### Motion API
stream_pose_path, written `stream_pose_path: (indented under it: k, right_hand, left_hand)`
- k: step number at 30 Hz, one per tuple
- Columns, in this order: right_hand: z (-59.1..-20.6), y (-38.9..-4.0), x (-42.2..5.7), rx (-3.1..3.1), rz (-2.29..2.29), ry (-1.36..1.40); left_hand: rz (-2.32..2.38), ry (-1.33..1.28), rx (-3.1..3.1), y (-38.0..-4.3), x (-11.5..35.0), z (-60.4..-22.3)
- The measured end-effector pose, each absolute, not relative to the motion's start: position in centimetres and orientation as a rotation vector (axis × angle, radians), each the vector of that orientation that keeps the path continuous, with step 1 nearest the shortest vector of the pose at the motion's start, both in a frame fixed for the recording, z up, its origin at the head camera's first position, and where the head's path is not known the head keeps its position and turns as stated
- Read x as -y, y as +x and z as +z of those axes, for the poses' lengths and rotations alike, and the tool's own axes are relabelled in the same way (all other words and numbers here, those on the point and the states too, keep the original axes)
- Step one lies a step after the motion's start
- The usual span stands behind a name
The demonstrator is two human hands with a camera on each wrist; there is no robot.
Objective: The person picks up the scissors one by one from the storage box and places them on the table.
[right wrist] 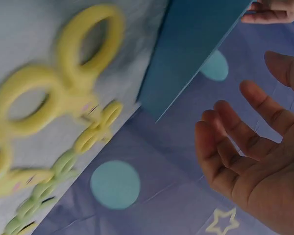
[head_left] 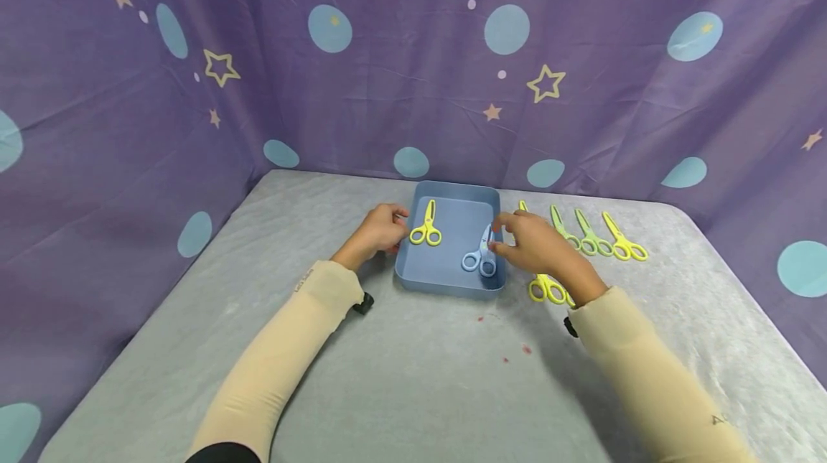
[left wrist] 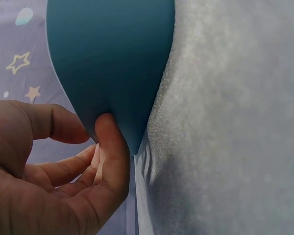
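A shallow blue tray (head_left: 446, 283) stands on the table with a pair of yellow scissors (head_left: 425, 233) at its left and a pair of light blue scissors (head_left: 472, 260) at its right. My left hand (head_left: 383, 227) pinches the tray's left wall; in the left wrist view its thumb lies on the outer face, with the index finger at the rim. Over the tray's right side is my right hand (head_left: 533, 242), partly overlapping the blue scissors in the head view. In the right wrist view, its fingers (right wrist: 257, 103) are spread and loosely bent, holding nothing.
Right of the tray lie green scissors (head_left: 591, 242), another green pair (head_left: 565, 233) and yellow scissors (head_left: 625, 246). More yellow scissors (head_left: 546, 289) are partly hidden under my right hand. A purple patterned curtain (head_left: 388, 90) hangs behind the grey-covered table (head_left: 413, 377).
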State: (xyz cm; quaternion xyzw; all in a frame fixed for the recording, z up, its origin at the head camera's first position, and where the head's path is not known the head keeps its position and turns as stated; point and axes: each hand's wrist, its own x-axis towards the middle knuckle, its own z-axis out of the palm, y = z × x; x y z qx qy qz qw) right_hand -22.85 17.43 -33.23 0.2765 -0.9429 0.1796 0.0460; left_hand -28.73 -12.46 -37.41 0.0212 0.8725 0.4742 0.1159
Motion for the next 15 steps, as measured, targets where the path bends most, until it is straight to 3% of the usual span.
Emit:
stream_pose_path:
  k: [15]
  right_hand:
    - [-33.4,-26.8,-9.8,3.167,0.389,0.808]
  left_hand:
    - [1.404,0.057,-2.554,-28.8,12.6,-37.4]
